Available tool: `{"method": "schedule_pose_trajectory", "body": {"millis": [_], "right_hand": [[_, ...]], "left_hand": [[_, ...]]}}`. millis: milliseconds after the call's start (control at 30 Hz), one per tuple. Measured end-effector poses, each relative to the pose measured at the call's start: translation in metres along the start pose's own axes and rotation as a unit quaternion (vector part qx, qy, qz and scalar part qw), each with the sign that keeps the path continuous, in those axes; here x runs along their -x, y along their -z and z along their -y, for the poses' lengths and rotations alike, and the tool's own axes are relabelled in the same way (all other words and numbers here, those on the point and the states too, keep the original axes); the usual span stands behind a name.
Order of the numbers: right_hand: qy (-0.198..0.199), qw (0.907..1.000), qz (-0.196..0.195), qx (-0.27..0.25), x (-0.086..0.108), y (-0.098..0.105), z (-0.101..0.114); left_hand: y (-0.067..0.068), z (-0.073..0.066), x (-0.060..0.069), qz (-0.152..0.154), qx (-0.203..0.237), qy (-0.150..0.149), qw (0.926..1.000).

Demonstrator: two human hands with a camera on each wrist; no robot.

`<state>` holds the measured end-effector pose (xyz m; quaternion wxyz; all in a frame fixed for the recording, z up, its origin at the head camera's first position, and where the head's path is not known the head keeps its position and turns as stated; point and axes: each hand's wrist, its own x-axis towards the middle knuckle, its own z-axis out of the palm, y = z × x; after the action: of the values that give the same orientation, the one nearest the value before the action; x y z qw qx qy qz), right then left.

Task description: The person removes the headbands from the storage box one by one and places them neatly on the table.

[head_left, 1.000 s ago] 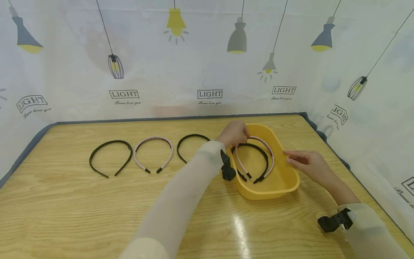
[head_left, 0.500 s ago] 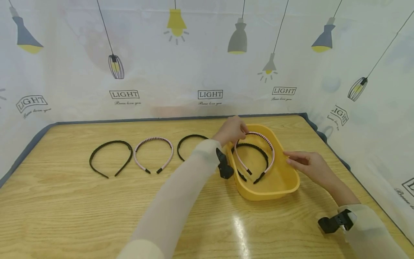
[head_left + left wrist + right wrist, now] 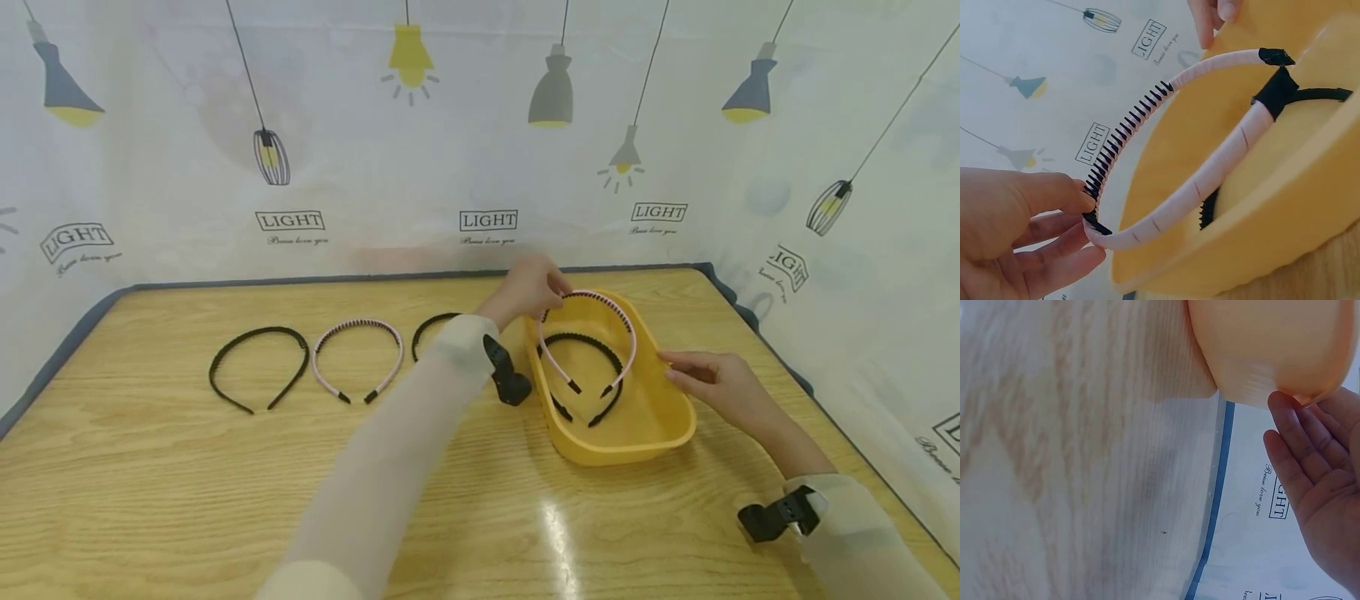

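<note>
My left hand [image 3: 528, 288] pinches a pink headband [image 3: 1179, 187] by its curved top, between thumb and fingers. The headband, with black comb teeth and black tips, hangs above the left part of a yellow plastic bin [image 3: 645, 429]. Inside that bin lies a black headband [image 3: 617, 367] with a toothed edge. At the bin's right rim, my right hand [image 3: 720, 387] holds the edge with its fingertips; in the right wrist view the other fingers extend nearly straight along the outside.
On the wooden table [image 3: 225, 492], a black headband [image 3: 212, 375] and a pink headband [image 3: 397, 367] lie to the left. Another black headband [image 3: 417, 337] is partly hidden by my left sleeve. A lamp-printed cloth [image 3: 360, 167] stands behind the table.
My left hand has lifted the pink headband up and slightly left, away from the black one in the bin. My right hand stays at the bin's rim.
</note>
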<state>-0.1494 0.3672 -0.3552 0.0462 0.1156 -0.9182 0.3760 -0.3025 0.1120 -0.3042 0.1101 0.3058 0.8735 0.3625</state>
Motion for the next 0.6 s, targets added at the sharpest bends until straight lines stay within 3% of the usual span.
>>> {"method": "schedule_pose_trajectory", "body": {"millis": [367, 600], "right_hand": [[-0.01, 0.9999, 0.005, 0.005, 0.0, 0.0, -0.002], [-0.011, 0.9999, 0.009, 0.003, 0.0, 0.0, -0.001]], "left_hand": [[0.025, 0.002, 0.016, 0.007, 0.034, 0.012, 0.9993], [0.04, 0.006, 0.028, 0.007, 0.023, 0.009, 0.9997]]}}
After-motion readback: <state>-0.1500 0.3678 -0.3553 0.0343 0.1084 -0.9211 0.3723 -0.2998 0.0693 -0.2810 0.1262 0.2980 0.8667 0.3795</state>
